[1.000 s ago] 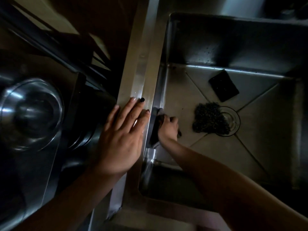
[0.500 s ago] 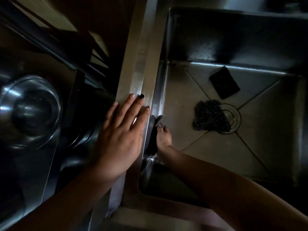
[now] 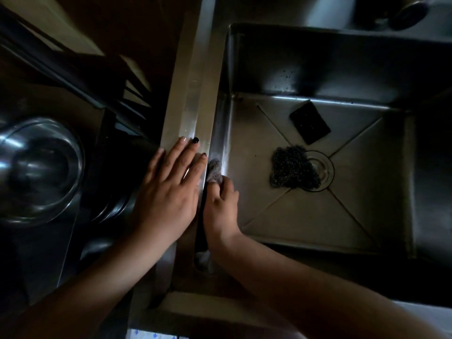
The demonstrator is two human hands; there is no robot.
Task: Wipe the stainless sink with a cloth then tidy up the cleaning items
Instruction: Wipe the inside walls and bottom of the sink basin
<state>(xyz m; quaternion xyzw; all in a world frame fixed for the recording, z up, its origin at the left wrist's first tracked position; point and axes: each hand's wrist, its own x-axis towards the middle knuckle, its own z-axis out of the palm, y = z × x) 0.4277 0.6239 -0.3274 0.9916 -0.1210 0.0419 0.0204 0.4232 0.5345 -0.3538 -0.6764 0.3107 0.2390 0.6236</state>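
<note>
Nearest, the right grip (image 3: 221,211) reaches down inside the sink (image 3: 195,94). Its fingers are curled round a small grey cloth (image 3: 214,172) and press it against the left inner wall, just under the rim. Beside it the left grip (image 3: 168,192) lies released, fingers straight and flat on the brushed steel rim, holding nothing.

The step in hand looks like wiping that side wall. To do it well, I would bunch the cloth firmly under the fingertips and run long strokes along the grain. I would also work into the tight corner where wall meets floor, leaning on the flat left grip for pressure.

The cloth looks soft, nubbly and wadded. The steel is smooth and satin, faintly streaked, and probably slick if wet.

Farther in, the creased floor slopes to the round drain (image 3: 322,170). A tangled wire scourer (image 3: 291,170), rough and springy by its look, overlaps the drain's left edge. Beyond it, apart from the scourer, lies a flat dark rectangular pad (image 3: 309,123). Both wait to be tidied.

The far wall shows specks, perhaps droplets; the dim light hides more
</note>
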